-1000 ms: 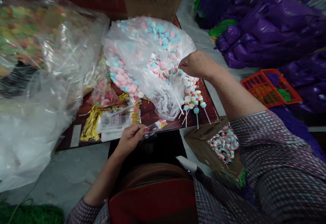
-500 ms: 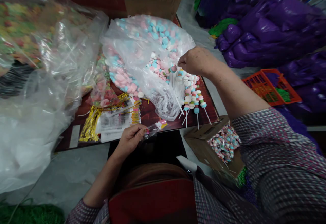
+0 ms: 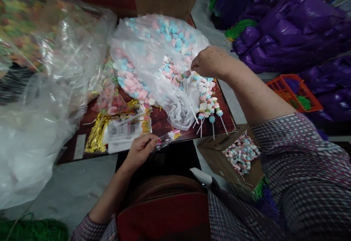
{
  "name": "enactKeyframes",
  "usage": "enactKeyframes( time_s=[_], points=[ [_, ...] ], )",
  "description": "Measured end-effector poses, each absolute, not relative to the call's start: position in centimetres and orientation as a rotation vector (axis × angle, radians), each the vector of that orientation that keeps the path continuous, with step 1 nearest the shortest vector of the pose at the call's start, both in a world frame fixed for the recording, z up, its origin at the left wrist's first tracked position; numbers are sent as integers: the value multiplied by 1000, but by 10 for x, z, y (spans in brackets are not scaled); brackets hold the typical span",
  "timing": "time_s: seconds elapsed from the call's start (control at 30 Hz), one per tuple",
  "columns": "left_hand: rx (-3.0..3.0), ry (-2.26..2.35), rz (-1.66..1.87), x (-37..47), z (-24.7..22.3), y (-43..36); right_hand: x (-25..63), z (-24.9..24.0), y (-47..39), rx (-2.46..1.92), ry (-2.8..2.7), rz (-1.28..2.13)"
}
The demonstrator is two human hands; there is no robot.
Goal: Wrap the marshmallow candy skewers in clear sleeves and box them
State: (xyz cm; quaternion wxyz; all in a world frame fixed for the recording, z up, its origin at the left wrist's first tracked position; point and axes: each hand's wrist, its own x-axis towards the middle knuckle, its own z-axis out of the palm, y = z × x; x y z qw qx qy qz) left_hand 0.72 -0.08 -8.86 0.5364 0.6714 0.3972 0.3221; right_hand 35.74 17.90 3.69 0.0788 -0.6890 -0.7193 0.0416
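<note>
The left hand [image 3: 141,149] pinches a clear wrapper [image 3: 165,140] with a printed end at the front edge of the desk [image 3: 160,125]. The right hand [image 3: 210,62] reaches with curled fingers to the upper end of the candy skewers [image 3: 207,104], heaped at the desk's right side beside a large bag of pink, white and blue sweets [image 3: 134,47]; whether it grips one I cannot tell, its back hiding the fingertips. Flat wrappers [image 3: 122,137] and gold ties [image 3: 95,137] lie near the left hand

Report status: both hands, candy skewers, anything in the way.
Left hand gripping clear wrapper. Right hand at far end of candy skewers, grip hidden. Crumpled plastic bag close on their left.
</note>
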Motion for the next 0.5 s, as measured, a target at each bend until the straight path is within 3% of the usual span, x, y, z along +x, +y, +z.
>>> enactKeyframes(
  time_s=[0.3,0.5],
  points=[
    [1621,928,771,7,-88,-1,359,35,201,-1944,-2226,151],
    [1615,925,765,7,-86,-2,353,12,217,-1859,-1996,141]
  ],
)
